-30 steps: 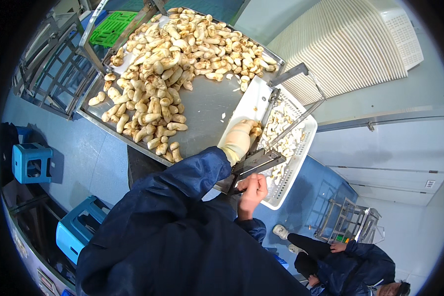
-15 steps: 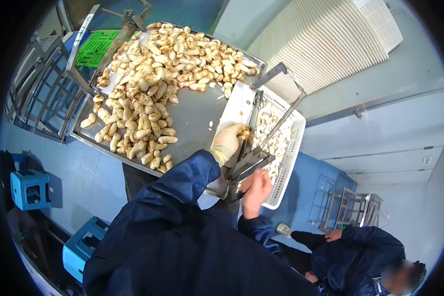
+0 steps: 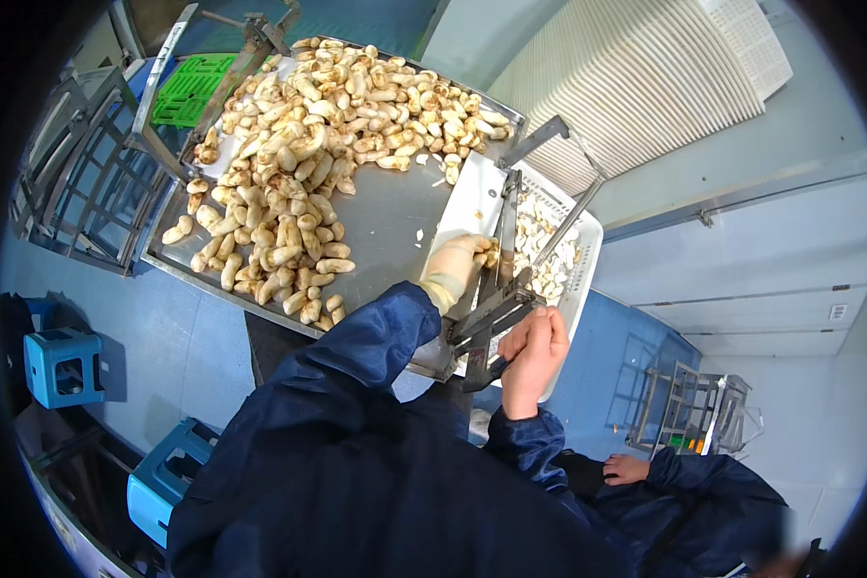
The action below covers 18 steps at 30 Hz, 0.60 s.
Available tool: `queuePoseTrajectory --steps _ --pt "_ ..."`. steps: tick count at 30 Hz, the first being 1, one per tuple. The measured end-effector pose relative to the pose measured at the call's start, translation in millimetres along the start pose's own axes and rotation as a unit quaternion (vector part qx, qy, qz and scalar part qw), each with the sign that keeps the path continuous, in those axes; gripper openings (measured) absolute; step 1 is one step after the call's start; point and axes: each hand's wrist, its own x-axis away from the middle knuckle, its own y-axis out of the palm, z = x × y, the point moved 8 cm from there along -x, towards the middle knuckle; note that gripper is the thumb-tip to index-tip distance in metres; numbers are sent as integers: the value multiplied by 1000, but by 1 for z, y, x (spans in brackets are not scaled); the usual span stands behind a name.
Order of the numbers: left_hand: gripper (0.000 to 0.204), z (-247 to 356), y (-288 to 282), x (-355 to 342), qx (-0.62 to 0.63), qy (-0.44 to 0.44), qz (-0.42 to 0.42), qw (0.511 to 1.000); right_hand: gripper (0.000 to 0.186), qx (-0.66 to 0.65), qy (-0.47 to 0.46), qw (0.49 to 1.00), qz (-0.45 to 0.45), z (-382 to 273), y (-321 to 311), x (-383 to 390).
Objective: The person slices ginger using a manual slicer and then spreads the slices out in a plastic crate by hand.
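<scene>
Mushrooms (image 3: 303, 144) on tray (image 3: 385, 214), left hand (image 3: 455, 264) gripping one

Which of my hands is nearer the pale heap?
Your left hand, at the white board; your right hand is farther from the heap, by the white basket.

tray (image 3: 385, 212): bare sheet metal, smooth, dull sheen. hinged cutter (image 3: 535, 143): dark metal, worn-looking. board (image 3: 470, 197): white, smooth, plastic by look. basket (image 3: 591, 258): white plastic, perforated. mushrooms (image 3: 289, 173): mostly smooth, matt, with rougher brown patches. left hand (image 3: 458, 260): thin glove (image 3: 442, 288), rubber-like, matt. sleeve (image 3: 376, 332): navy cloth, slightly glossy, creased. stool (image 3: 91, 370): blue plastic, smooth. floor (image 3: 602, 385): smooth, faint gloss.
</scene>
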Motion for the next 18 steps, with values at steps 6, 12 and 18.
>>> queuePoseTrajectory --steps 6,12,18 --pt "21 -1 23 5 -43 -16 16 999 26 40 -68 997 11 54 -25 25" --pt "19 -12 -10 -16 -183 113 11 977 26 -17 7 1000 10 6 0 7" --pt "16 -2 10 7 -101 -11 37 994 25 27 -15 999 9 63 -22 31"
